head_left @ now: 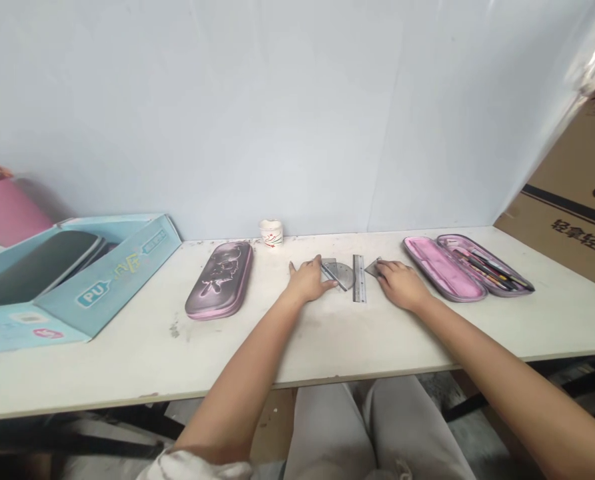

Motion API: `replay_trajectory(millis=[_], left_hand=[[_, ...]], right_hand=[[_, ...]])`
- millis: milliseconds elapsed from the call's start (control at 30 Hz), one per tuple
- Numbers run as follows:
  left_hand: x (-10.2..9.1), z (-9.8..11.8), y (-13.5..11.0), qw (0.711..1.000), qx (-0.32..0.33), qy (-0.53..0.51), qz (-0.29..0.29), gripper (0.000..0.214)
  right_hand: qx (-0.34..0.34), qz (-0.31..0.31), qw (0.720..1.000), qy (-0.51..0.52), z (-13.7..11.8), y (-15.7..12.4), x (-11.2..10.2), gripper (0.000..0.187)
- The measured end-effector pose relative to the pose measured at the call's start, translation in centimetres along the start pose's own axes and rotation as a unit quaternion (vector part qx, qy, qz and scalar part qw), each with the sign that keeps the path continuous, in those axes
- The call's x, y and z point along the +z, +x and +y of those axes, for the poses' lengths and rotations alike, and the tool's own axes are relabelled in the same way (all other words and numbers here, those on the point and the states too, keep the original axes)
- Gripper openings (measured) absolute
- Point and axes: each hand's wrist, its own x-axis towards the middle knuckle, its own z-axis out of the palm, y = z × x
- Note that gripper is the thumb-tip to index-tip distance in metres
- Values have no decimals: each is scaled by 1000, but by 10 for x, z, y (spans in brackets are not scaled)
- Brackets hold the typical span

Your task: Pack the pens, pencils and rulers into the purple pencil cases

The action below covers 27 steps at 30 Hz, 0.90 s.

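My left hand (308, 280) lies flat on the white table (142, 347), fingers spread, touching the edge of a clear protractor (341, 273) and a dark pen-like stick beside it. A metal ruler (359, 278) lies upright between my hands. My right hand (401, 283) rests palm down with fingers stretched onto a small clear set square (373, 267). An open pink pencil case (467, 267) with pens in its far half lies right of my right hand.
A closed pink pencil case (220, 280) lies left of my left hand. A small white cup (271, 233) stands by the wall. A light blue carton (72, 280) fills the left end. A brown cardboard box (572, 200) stands at the right.
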Motion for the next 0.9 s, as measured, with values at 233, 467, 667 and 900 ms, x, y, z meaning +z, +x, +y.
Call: replay_trajectory(millis=[233,467,667,900], left_hand=[[-12,-11,-23,1000,3,24,-6,61],[-24,-29,-46,998,-1,62,-26,36],[-24,-25,-42,996,-72,40,-45,25],[-16,-28,-62,996,-37,54,55,25]], right_hand=[[-143,-16,989,38,-64,8,1,46],[-90,-43,995,17,-75,19,0,45],[-113,-8,993,46,-103,26,-9,39],[-71,-52,990,110,-132,30,-4,36]])
